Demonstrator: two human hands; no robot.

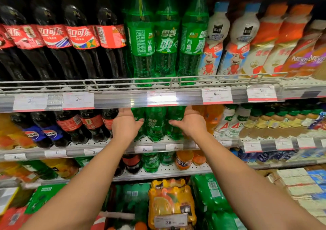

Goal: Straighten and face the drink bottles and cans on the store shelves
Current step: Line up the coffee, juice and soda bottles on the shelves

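Both hands reach under the price-tag rail (134, 100) into the second shelf (158, 142): the left hand (126, 124) curls round the leftmost of three small green Sprite bottles (156, 123), and the right hand (189, 122) curls round the rightmost, with the middle one free between them. The rail hides the bottle caps and the fingertips, red-labelled cola bottles (90, 122) stand just left and orange soda bottles (211, 117) just right. On the shelf above, three tall green Sprite bottles (166, 41) stand behind a wire guard (137, 82), beside four cola bottles (79, 37).
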